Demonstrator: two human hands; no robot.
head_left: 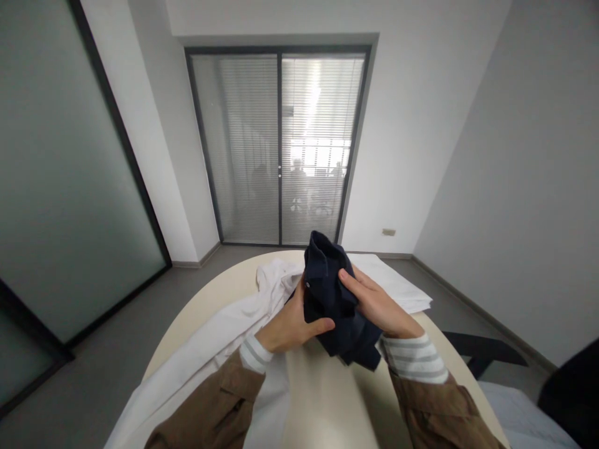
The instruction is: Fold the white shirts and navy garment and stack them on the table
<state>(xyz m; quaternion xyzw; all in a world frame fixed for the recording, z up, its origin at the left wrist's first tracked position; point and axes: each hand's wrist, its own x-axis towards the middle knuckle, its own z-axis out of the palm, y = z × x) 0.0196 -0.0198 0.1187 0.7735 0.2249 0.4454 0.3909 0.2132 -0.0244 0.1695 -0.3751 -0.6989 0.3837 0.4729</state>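
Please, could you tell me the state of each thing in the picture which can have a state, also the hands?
Dark blue cloth: bunched, held in both hands.
Left hand: gripping the dark blue cloth.
Right hand: gripping the same cloth, thumb on top.
White cloth on the left: rumpled, spread over the table.
White piece on the right: lying flat.
Blinds: lowered.

The garment (329,296) is above the table (229,280) (cloth (219,337) left, doors (238,149) behind).
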